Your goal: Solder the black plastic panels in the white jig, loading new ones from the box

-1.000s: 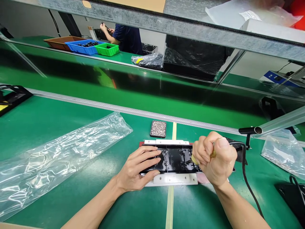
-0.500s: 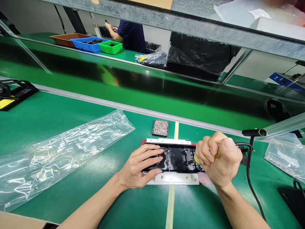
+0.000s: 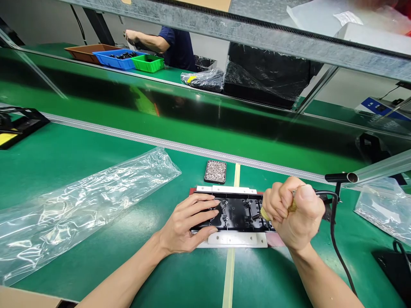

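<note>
A long black plastic housing (image 3: pixel 236 214) lies in a jig with white rails (image 3: pixel 237 240) in front of me. My left hand (image 3: pixel 188 222) rests over its left end, fingers stretched out and apart, thumb along the near edge. Closed in a fist, my right hand (image 3: pixel 293 214) holds a soldering iron by its yellowish handle (image 3: pixel 264 214). The metal tip (image 3: pixel 256 217) points down at the right part of the housing; whether it touches is too small to tell. Behind the jig stands a small black tray (image 3: pixel 215 171) full of tiny metal parts.
A clear plastic bag (image 3: pixel 96 209) lies at left. On the right are a tube-shaped iron holder (image 3: pixel 341 177), a black cord (image 3: pixel 337 252) and a bag of small parts (image 3: pixel 383 209). A metal shelf (image 3: pixel 257 32) crosses above. Beyond the divider, a co-worker (image 3: pixel 176 47) is beside bins (image 3: pixel 147 63).
Both my hands and the housing stay nearly where they were; the view shifts slightly. The co-worker's arm has stretched out to the left.
</note>
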A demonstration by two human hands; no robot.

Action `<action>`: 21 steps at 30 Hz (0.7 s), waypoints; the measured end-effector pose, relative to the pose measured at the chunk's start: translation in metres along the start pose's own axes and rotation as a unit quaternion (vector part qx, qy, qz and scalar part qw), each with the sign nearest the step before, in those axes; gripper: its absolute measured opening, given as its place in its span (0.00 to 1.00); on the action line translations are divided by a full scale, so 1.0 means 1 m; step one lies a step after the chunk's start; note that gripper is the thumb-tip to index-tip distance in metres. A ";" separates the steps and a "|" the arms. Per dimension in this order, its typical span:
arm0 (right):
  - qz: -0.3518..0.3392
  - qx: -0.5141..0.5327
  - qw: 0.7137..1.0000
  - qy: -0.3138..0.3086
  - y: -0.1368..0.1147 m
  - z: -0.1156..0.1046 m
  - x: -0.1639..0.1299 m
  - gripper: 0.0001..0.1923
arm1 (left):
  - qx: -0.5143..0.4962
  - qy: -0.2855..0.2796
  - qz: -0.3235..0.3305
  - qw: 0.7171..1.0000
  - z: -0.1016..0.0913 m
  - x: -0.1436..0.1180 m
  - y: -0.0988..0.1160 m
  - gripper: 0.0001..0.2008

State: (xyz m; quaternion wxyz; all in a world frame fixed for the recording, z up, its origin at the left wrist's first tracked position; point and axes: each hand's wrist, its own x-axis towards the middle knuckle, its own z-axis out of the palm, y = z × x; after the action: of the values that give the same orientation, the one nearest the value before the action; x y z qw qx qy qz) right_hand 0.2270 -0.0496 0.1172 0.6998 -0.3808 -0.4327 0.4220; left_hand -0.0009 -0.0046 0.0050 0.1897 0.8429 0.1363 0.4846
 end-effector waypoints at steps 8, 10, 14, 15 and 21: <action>-0.004 0.004 1.000 0.003 0.000 0.001 0.000 0.27 | -0.005 -0.002 0.001 1.000 0.000 0.000 0.000 0.17; -0.006 0.006 1.000 0.003 0.000 0.001 0.000 0.27 | -0.003 -0.003 0.001 1.000 0.000 0.000 0.000 0.18; -0.005 0.000 1.000 0.002 0.000 0.000 0.000 0.28 | 0.000 -0.003 -0.003 1.000 0.000 -0.001 -0.001 0.18; -0.006 -0.003 1.000 0.000 0.000 -0.001 0.000 0.28 | 0.000 -0.003 -0.004 1.000 0.000 -0.001 -0.001 0.18; -0.010 -0.015 1.000 -0.015 -0.001 -0.001 0.000 0.27 | 0.001 -0.004 0.000 1.000 0.001 -0.002 -0.001 0.18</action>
State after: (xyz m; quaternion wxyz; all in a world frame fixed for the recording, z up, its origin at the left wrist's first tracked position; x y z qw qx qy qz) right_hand 0.2279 -0.0505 0.1174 0.6913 -0.3805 -0.4537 0.4141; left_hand -0.0013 -0.0047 0.0028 0.1895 0.8449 0.1364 0.4812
